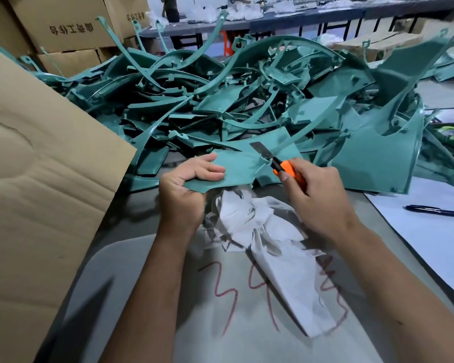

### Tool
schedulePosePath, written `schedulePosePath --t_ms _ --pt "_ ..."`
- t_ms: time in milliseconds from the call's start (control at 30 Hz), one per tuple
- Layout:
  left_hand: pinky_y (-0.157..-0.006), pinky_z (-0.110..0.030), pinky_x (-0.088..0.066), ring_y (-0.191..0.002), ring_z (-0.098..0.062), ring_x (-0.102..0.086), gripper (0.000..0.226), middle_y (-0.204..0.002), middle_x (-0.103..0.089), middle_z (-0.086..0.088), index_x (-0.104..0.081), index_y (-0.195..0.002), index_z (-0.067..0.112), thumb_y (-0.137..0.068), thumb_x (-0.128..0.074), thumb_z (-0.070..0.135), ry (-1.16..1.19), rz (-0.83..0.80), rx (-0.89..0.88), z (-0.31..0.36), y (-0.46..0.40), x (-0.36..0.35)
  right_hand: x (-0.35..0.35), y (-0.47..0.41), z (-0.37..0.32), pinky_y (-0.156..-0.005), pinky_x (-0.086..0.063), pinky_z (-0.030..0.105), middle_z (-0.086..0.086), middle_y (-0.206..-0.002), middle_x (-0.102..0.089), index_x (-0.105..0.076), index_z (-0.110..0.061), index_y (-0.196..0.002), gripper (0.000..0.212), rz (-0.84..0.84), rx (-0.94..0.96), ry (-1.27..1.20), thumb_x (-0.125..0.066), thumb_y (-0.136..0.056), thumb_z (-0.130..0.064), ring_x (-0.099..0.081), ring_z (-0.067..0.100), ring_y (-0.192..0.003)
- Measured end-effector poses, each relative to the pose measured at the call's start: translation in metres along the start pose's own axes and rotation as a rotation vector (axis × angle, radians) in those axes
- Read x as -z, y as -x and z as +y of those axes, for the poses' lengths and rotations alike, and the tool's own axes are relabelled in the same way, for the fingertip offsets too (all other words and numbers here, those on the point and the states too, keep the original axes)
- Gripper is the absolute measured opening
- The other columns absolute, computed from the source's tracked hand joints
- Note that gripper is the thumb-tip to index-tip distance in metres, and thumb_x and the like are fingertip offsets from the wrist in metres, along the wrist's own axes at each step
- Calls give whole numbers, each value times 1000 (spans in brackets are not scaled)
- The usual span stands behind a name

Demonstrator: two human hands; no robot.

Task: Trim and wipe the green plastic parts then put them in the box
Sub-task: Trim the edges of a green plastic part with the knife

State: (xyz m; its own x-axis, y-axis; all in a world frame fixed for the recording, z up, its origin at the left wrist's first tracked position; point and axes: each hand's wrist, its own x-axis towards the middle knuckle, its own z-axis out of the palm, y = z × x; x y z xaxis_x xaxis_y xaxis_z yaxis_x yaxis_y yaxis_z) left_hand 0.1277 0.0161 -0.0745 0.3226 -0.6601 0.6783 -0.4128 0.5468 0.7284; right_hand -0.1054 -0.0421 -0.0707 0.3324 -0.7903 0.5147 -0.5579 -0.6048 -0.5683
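Left hand [186,184] grips a flat, matte green plastic part [236,166] by its near edge, thumb on top, fingers curled under; right hand [317,197] holds an orange-handled utility knife [286,170], steel blade extended and lying across the part's upper face. A crumpled white cloth [260,231] hangs below the part onto the grey table [147,271], which bears red scrawl. Behind: tangled pile of green parts [247,100], curved strips and panels; corrugated cardboard box flap [37,179] at left; black pen [438,211] on white sheet [430,244] at right.
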Motion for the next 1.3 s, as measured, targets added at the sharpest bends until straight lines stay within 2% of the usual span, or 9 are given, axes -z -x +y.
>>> schedulePosePath --t_ms 167,300,500,633,733,833,1000,1133,1300 --pt "-99 -42 -56 -105 -23 -73 34 -88 -74 1 -74 -80 11 -76 -74 -23 -92 -6 -88 -8 1 2 3 1 3 -49 -48 39 -4 -57 -55 -59 -25 -91 15 86 -68 164 -56 -105 -32 -51 22 -47" --pt "-97 -37 -57 -104 -18 -73 50 -90 -75 7 -74 -81 14 -69 -67 -34 -163 18 -112 -12 0 6 8 -1 6 -43 -32 26 -6 -56 -53 -58 -20 -91 18 241 -134 115 -55 -107 -27 -46 12 -43" --pt "-104 -52 -52 -107 -21 -72 36 -89 -76 -3 -76 -80 6 -75 -69 -30 -190 -34 -127 -9 4 5 0 0 1 -49 -43 37 4 -59 -54 -53 -19 -85 22 111 -205 156 -54 -104 -31 -51 28 -52" --pt "-107 -52 -49 -106 -21 -72 36 -88 -76 -5 -76 -78 3 -73 -67 -31 -186 -35 -77 -5 6 -1 -2 1 -8 -46 -32 26 -11 -56 -51 -49 -31 -85 21 -13 -45 165 -59 -103 -28 -48 9 -45" --pt "-103 -52 -51 -105 -19 -72 39 -87 -76 -6 -77 -79 4 -71 -65 -33 -204 -43 -70 -6 7 1 0 1 -7 -43 -32 22 -13 -56 -50 -53 -29 -89 14 140 -44 180 -57 -103 -28 -45 4 -44" --pt "-101 -56 -52 -105 -20 -72 39 -88 -76 -5 -77 -79 4 -72 -66 -33 -208 -36 -88 -6 6 3 12 -2 1 -51 -35 29 -10 -69 -52 -58 -19 -106 5 406 -214 271 -56 -103 -22 -47 15 -54" --pt "-103 -57 -51 -107 -18 -72 42 -90 -76 -2 -77 -79 5 -69 -67 -34 -203 -44 -92 -4 7 2 20 -5 9 -81 -48 50 15 -115 -60 -53 -9 -131 31 362 -453 392 -56 -103 -21 -55 38 -104" --pt "-105 -58 -48 -108 -22 -71 44 -88 -75 -4 -76 -78 6 -69 -65 -35 -202 -14 -117 1 7 -2 15 -5 13 -73 -42 44 16 -108 -60 -56 -7 -113 37 213 -442 381 -40 -110 -39 -54 38 -89" --pt "-112 -58 -41 -108 -28 -70 33 -86 -74 -12 -76 -75 -1 -72 -65 -32 -213 -7 -137 8 11 -8 9 -3 6 -63 -36 42 10 -72 -54 -43 -13 -71 61 -4 -364 323 -22 -109 -55 -52 39 -70"
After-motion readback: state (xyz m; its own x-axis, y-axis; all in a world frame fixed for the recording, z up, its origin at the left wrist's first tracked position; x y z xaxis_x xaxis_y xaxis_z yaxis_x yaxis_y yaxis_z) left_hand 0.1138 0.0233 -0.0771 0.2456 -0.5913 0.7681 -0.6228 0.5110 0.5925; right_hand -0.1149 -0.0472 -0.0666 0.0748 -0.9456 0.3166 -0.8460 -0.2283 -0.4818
